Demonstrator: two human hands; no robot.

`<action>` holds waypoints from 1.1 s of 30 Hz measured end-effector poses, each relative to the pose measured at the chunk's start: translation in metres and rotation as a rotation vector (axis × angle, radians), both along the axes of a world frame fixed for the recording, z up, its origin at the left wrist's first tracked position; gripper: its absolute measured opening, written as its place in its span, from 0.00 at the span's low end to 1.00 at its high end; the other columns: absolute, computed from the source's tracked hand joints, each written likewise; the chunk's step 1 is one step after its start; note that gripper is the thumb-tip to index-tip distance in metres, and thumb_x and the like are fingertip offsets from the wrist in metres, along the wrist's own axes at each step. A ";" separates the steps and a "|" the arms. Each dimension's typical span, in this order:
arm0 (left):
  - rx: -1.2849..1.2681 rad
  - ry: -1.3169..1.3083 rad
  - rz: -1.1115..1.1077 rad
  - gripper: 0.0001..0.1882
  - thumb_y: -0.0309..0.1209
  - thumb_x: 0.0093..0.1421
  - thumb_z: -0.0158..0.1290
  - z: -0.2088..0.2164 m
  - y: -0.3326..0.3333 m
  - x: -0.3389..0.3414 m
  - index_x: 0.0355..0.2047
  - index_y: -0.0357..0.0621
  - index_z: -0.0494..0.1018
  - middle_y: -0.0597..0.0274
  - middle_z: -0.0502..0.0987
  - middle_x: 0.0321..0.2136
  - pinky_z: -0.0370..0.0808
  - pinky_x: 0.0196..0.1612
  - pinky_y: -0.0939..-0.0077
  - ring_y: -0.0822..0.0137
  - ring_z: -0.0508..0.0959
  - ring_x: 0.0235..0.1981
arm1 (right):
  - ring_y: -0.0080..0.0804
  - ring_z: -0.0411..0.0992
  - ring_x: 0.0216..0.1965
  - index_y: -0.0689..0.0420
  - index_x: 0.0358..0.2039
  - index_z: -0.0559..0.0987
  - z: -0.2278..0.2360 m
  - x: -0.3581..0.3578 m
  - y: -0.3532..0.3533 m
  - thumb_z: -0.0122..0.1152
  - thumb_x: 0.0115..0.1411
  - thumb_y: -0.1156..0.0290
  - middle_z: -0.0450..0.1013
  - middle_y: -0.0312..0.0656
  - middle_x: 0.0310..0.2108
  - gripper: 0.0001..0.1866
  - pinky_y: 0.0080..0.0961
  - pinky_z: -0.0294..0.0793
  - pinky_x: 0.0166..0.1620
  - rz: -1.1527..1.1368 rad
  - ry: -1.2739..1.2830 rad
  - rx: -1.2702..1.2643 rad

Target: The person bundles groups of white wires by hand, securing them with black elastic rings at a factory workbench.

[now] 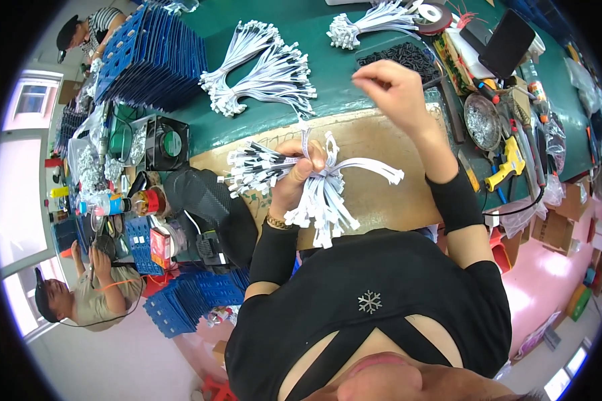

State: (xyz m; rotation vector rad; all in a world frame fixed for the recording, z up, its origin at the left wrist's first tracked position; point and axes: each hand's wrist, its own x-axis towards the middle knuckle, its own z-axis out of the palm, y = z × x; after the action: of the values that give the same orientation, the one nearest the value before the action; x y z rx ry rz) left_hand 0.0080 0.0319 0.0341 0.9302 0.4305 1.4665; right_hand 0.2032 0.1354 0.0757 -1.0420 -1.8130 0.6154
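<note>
My left hand (299,175) is closed around the middle of a bundle of white ribbon cables (324,200). Black and white connector ends fan out on its left side, and white plugs hang below and to the right. One cable stands up above the thumb. My right hand (394,93) is raised to the right of the bundle, apart from it, with thumb and fingertips pinched together. Anything between those fingertips is too small or hidden to make out. Just beyond that hand lies a heap of small black tube-like pieces (408,59).
More white cable bundles (267,77) lie on the green table (180,130), beyond a brown board (394,200). A stack of blue trays (150,60) stands far left, near a fan (167,144). A yellow glue gun (508,164) and metal bowl (481,121) sit right. Two people work at left.
</note>
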 end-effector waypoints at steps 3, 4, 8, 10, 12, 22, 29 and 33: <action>-0.034 -0.110 -0.049 0.15 0.40 0.53 0.58 0.001 -0.001 0.001 0.30 0.40 0.71 0.63 0.70 0.20 0.62 0.28 0.80 0.72 0.65 0.24 | 0.27 0.72 0.29 0.60 0.28 0.80 0.026 -0.023 -0.033 0.61 0.47 0.82 0.75 0.39 0.27 0.06 0.19 0.70 0.30 0.207 0.149 0.044; -0.037 -0.125 -0.042 0.15 0.39 0.54 0.58 0.001 -0.002 0.001 0.31 0.40 0.71 0.63 0.69 0.19 0.61 0.28 0.80 0.72 0.65 0.24 | 0.28 0.72 0.29 0.60 0.28 0.80 0.029 -0.028 -0.039 0.61 0.47 0.83 0.74 0.39 0.27 0.07 0.19 0.71 0.31 0.260 0.172 0.128; 0.001 -0.127 -0.069 0.15 0.39 0.54 0.57 -0.003 0.003 -0.001 0.31 0.39 0.72 0.64 0.68 0.17 0.61 0.28 0.78 0.72 0.64 0.23 | 0.28 0.71 0.29 0.60 0.30 0.80 0.039 -0.034 -0.049 0.59 0.47 0.86 0.73 0.40 0.29 0.10 0.19 0.70 0.31 0.337 0.217 0.122; 0.010 -0.132 -0.069 0.15 0.39 0.55 0.56 -0.005 0.003 -0.002 0.32 0.38 0.72 0.64 0.68 0.17 0.61 0.28 0.78 0.71 0.64 0.23 | 0.24 0.70 0.28 0.61 0.31 0.80 0.041 -0.034 -0.051 0.59 0.47 0.87 0.73 0.40 0.29 0.10 0.17 0.68 0.29 0.333 0.221 0.165; 0.007 -0.128 -0.077 0.15 0.39 0.55 0.56 -0.006 0.003 -0.004 0.32 0.39 0.72 0.64 0.68 0.17 0.60 0.28 0.77 0.71 0.64 0.23 | 0.16 0.67 0.24 0.59 0.36 0.79 0.043 -0.035 -0.057 0.59 0.49 0.85 0.73 0.37 0.27 0.13 0.12 0.64 0.26 0.266 0.294 0.004; -0.034 -0.127 -0.063 0.13 0.38 0.55 0.55 -0.001 -0.001 0.002 0.31 0.39 0.71 0.64 0.68 0.17 0.61 0.30 0.76 0.70 0.64 0.23 | 0.11 0.65 0.28 0.59 0.47 0.73 0.018 -0.050 -0.064 0.57 0.53 0.85 0.71 0.34 0.31 0.19 0.08 0.64 0.30 0.338 0.850 -0.229; 0.003 -0.150 -0.040 0.13 0.37 0.55 0.55 -0.007 0.000 0.002 0.31 0.39 0.70 0.63 0.68 0.17 0.62 0.32 0.76 0.70 0.64 0.24 | 0.18 0.70 0.33 0.61 0.51 0.68 0.012 -0.049 -0.062 0.58 0.52 0.86 0.73 0.40 0.33 0.24 0.13 0.70 0.36 0.368 0.821 -0.237; -0.015 -0.169 -0.049 0.14 0.38 0.55 0.56 -0.008 -0.001 0.002 0.31 0.39 0.70 0.64 0.68 0.17 0.62 0.32 0.75 0.69 0.65 0.24 | 0.19 0.70 0.33 0.62 0.54 0.62 0.013 -0.050 -0.062 0.59 0.52 0.86 0.73 0.41 0.33 0.29 0.13 0.70 0.36 0.353 0.856 -0.289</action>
State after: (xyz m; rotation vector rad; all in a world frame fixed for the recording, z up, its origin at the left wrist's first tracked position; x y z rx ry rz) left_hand 0.0103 0.0312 0.0258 0.7917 0.2920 1.4817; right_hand 0.1535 0.0737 0.0890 -0.4878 -1.1520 1.3309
